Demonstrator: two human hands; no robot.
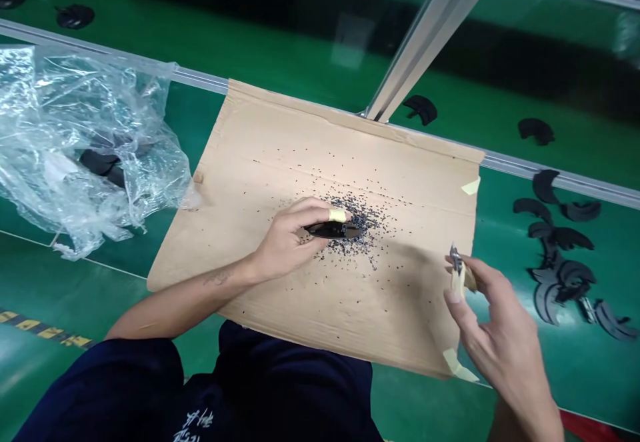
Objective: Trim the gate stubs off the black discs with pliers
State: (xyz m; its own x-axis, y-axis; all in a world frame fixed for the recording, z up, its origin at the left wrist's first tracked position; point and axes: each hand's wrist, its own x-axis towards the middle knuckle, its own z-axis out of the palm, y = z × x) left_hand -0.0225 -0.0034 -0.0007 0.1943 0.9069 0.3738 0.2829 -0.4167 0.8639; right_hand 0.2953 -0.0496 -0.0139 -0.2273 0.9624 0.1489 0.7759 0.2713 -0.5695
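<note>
My left hand (285,242) is closed on a glossy black curved plastic part (334,231), held edge-on over the middle of the cardboard sheet (220,229). Pale yellow tape (338,215) wraps one finger of that hand. Many tiny black bits (357,229) lie scattered beneath and around the part. At the sheet's right edge, my right hand (505,329) grips a small tool (457,274) with a metal tip and a body wrapped in yellowish tape. The tool is apart from the black part; its exact kind is not clear.
A crumpled clear plastic bag (145,115) with dark pieces inside lies at left. Several black curved parts (565,272) are piled on the green tabletop (495,229) at right. Behind the sheet rises a metal post (425,42), with a rail (200,80) along the back edge.
</note>
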